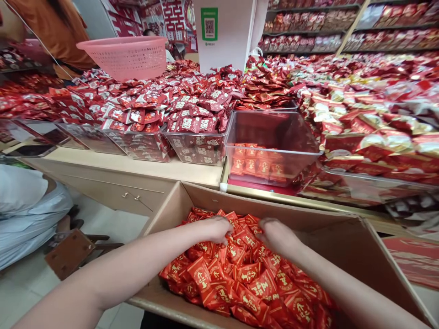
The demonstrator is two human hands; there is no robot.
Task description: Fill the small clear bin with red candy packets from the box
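An open cardboard box (pixel 274 206) holds a heap of small red packets with gold print (pixel 247 274). Both hands are inside it, at the far part of the heap. My left hand (pixel 219 229) touches the packets with its fingers curled down; whatever lies under the fingers is hidden. To its right, my right hand (pixel 277 235) rests against the packets, its fingertips blurred and partly out of sight. Just beyond the box stands a clear plastic bin (pixel 274 160) with a low layer of similar red-orange packets at its bottom.
Clear bins piled with wrapped sweets (pixel 197 141) line the counter (pixel 171 172) on both sides. A pink basket (pixel 128 57) sits on the sweets at the left. A seated person in light clothing (pixel 30 214) and a wooden stool (pixel 70 253) are at the left.
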